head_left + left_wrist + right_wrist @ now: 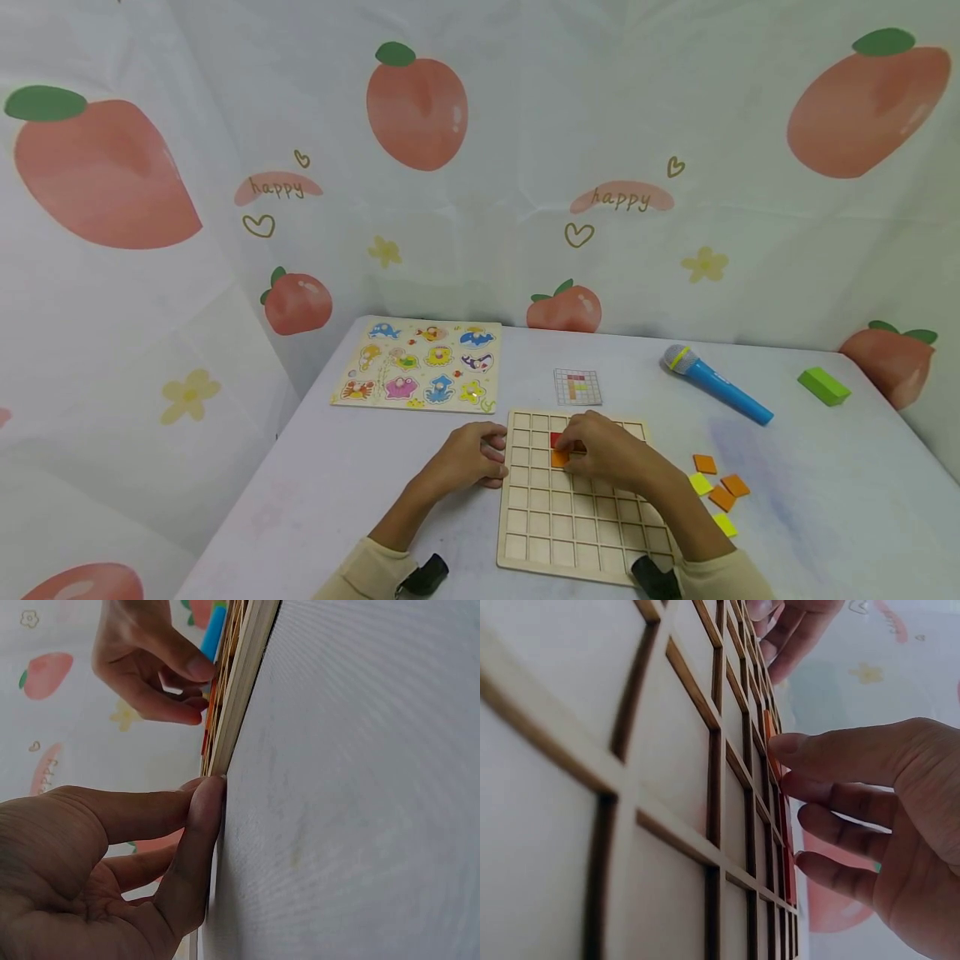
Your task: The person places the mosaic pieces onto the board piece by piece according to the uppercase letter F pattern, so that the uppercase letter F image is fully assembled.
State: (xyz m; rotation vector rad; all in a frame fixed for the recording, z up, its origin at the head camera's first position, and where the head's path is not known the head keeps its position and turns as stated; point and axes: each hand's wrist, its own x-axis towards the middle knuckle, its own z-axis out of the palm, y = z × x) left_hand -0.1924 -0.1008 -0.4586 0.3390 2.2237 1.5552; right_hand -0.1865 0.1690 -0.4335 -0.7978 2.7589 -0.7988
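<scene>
A wooden grid board (pixel 551 527) lies flat on the table. My left hand (pixel 467 457) is at its left edge; in the left wrist view, the left thumb and a finger (pixel 204 806) hold the board's rim. Over the upper part of the grid is my right hand (pixel 611 450), its thumb and index fingertip at an orange tile (pixel 559 459) in a cell. The right wrist view shows the thumb (pixel 789 744) on this orange tile, with red tiles (pixel 787 862) beyond. One red tile (pixel 555 439) shows just above the orange one; the hand hides the rest.
Several loose orange and yellow tiles (pixel 722 498) lie right of the board. Behind it is a small printed pattern card (pixel 577 387). A sea-animal puzzle board (pixel 420 367) lies at back left, a blue toy microphone (pixel 716 385) and a green block (pixel 823 386) at back right.
</scene>
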